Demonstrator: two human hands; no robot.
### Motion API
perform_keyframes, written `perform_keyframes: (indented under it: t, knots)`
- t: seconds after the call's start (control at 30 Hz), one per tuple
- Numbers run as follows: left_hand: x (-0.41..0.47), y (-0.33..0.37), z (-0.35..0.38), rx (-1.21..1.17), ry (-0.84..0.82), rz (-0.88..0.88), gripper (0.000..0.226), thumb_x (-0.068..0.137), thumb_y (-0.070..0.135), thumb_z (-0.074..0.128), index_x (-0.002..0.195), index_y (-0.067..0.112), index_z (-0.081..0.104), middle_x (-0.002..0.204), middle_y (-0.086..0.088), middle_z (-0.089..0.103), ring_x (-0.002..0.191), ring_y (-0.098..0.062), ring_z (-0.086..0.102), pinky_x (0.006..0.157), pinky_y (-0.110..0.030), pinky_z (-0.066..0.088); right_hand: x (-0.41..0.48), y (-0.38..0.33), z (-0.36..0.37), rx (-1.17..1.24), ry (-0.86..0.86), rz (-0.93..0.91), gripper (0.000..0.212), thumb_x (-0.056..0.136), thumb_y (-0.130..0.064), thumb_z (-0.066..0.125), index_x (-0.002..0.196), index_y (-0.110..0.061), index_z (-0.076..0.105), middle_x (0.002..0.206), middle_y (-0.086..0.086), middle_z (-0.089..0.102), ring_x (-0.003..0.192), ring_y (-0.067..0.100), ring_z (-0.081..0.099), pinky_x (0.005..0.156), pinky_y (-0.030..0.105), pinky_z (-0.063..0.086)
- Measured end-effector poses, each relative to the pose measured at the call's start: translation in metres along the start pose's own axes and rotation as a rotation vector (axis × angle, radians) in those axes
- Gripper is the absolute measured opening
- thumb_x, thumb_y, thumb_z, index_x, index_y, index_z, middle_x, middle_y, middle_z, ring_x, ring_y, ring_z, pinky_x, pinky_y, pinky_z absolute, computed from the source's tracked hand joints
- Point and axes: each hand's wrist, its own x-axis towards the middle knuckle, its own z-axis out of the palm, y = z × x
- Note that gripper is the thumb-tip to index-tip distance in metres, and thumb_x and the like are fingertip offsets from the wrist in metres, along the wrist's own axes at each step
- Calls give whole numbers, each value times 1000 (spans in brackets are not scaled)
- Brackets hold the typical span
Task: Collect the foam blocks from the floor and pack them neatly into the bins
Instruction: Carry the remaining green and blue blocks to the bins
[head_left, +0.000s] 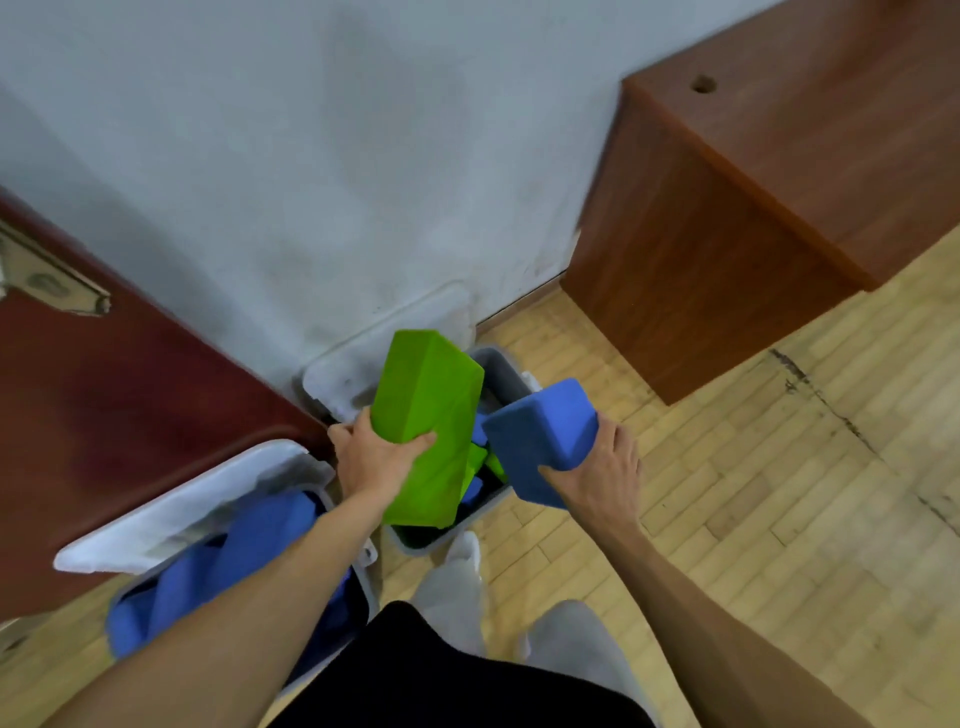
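A long green block (428, 415), tilted on end, is held over the grey bin (506, 374), which contains green and blue pieces. A blue block (540, 436) is held tilted at its 3 o'clock. At 8 o'clock, a second bin (372, 597) is packed with blue blocks (244, 545).

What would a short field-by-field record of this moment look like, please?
left hand: grips green foam block, held on end over far bin
right hand: grips blue foam block over that bin's right rim
far bin contents: green and blue blocks, partly hidden
near bin: blue blocks inside
floor: wooden, no loose blocks visible
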Motion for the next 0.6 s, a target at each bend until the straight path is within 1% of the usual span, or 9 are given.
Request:
perform_keyframes:
  t: [0.17, 0.27, 0.33, 0.43, 0.6]
  knots:
    - [37, 29, 19, 55, 21, 5, 86, 56, 54, 84, 125, 16, 49, 117, -9, 39, 109, -34, 54, 96, -41, 45, 58, -8, 6, 47, 10, 4, 89, 64, -43, 76, 135, -9, 36, 121, 5, 42, 114, 26, 41, 100, 39, 35]
    - [69, 27, 60, 65, 48, -7, 88, 53, 60, 82, 123, 17, 49, 114, -7, 39, 112, -35, 52, 98, -46, 44, 103, 6, 39, 72, -13, 44, 90, 63, -43, 74, 136, -8, 35, 123, 6, 41, 116, 28, 41, 102, 42, 35]
    - [93, 18, 95, 50, 56, -21, 86, 56, 55, 83, 124, 15, 49, 116, -7, 39, 113, -34, 52, 97, -45, 44, 133, 20, 75, 83, -14, 63, 92, 62, -42, 75, 137, -7, 35, 126, 9, 42, 119, 30, 40, 103, 44, 32]
    - [139, -3, 155, 72, 76, -12, 83, 63, 49, 82, 129, 13, 47, 123, -10, 39, 116, -32, 51, 98, -41, 41, 175, 44, 141, 87, -11, 72, 94, 62, -37, 79, 139, -7, 34, 131, 10, 41, 124, 31, 37, 104, 42, 28]
    - [222, -61, 255, 22, 121, -24, 81, 66, 43, 81, 132, 13, 44, 129, -13, 38, 122, -32, 47, 103, -40, 38, 228, 85, 260, 135, 36, 55, 95, 61, -37, 83, 138, -7, 36, 132, 10, 42, 126, 30, 37, 103, 40, 28]
